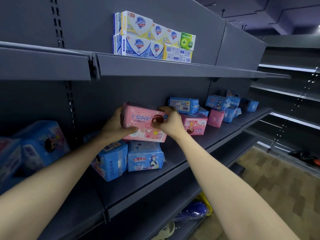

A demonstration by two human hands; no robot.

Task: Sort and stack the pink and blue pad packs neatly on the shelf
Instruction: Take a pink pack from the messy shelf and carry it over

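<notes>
Item in hand: one pink pack. I grip it at both ends, left hand and right hand, fingers curled round it.
Under it: two blue packs on the middle shelf; it seems to rest on them.
Right of it: more pink packs beneath a loose blue heap, colours mixed.
Left of it: tilted blue bundles.
My estimate: sorting barely begun, most stacking left.

The light is dim and bluish throughout. The soap boxes catch the brightest light, while deep shadow fills the far left beneath the upper shelf. Wide-angle distortion bows the shelf edges, and the blue packs at near left look soft and blurred.
</notes>
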